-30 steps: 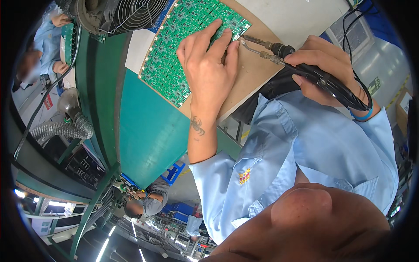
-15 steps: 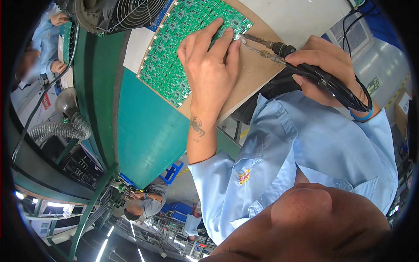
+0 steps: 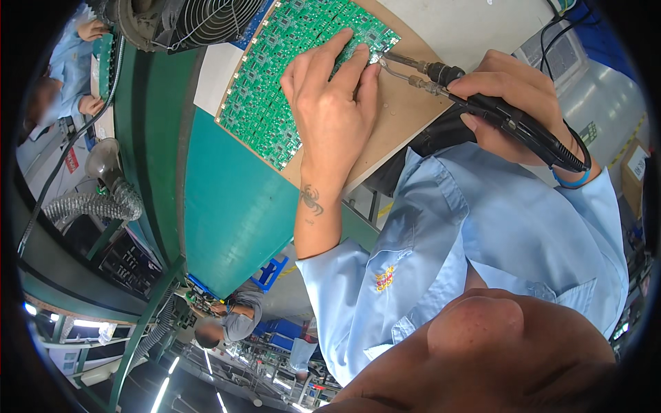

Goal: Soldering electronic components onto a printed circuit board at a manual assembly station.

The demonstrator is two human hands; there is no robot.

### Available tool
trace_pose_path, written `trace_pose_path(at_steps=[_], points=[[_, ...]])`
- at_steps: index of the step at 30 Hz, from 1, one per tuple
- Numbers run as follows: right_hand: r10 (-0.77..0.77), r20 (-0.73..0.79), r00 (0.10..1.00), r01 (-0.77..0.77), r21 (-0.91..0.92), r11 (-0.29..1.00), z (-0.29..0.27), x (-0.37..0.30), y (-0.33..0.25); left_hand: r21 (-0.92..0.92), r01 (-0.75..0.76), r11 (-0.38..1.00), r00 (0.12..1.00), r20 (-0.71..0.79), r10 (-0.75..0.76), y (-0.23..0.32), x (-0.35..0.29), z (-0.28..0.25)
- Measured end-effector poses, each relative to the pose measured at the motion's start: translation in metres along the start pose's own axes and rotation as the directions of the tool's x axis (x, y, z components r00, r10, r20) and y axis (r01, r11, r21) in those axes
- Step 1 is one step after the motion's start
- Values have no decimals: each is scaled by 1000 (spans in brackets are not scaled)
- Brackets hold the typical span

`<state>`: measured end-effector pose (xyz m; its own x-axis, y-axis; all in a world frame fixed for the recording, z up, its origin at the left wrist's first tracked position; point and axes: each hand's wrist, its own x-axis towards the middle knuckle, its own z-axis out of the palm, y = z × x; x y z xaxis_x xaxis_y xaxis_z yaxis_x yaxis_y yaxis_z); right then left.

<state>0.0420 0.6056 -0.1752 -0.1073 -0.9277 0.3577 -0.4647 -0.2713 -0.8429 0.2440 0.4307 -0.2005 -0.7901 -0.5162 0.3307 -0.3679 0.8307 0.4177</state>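
Observation:
A large green circuit board panel (image 3: 256, 103), packed with small components, lies on a brown board (image 3: 396, 127). My left hand (image 3: 334, 110) rests on the panel's right part with its fingers spread, index and middle fingertips pressed near the far edge. My right hand (image 3: 513, 103) grips the black handle of a soldering iron (image 3: 506, 122), which has a thin solder-feed tube beside its barrel. Its tip meets the right edge of the panel, close to my left fingertips, at some pale connectors. The exact contact at the tip is too small to make out.
A wire-guarded fan (image 3: 217, 20) stands at the far left of the panel. Beside the green bench mat (image 3: 231, 199) runs a dark green conveyor-like strip (image 3: 155, 151). A flexible silver duct (image 3: 96, 206) and a co-worker's hands (image 3: 93, 103) are farther left. Black cables (image 3: 551, 34) hang at upper right.
My right hand and the soldering iron's handle have shifted very slightly, while the tip stays at the panel's edge. My left hand is practically still.

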Motion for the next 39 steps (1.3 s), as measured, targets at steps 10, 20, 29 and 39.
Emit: trace_pose_path(at_steps=[10,20,29,39], points=[[-2,7,1000,3,-40,999,-11,-5,-9,33,-21,999,999,-28,22,1,-3,1],[436,-397,808,-485,-26,874,-6,1,43,54,-25,998,999,34,24,0,-6,-8],[-39,-162,986,30,-57,998,10,-1,-7,80,-20,997,988,154,8,-6,-7,-29],[-9,-14,1000,9,-13,1000,28,2,-15,28,-10,1000,1000,9,10,-19,-14,-20]])
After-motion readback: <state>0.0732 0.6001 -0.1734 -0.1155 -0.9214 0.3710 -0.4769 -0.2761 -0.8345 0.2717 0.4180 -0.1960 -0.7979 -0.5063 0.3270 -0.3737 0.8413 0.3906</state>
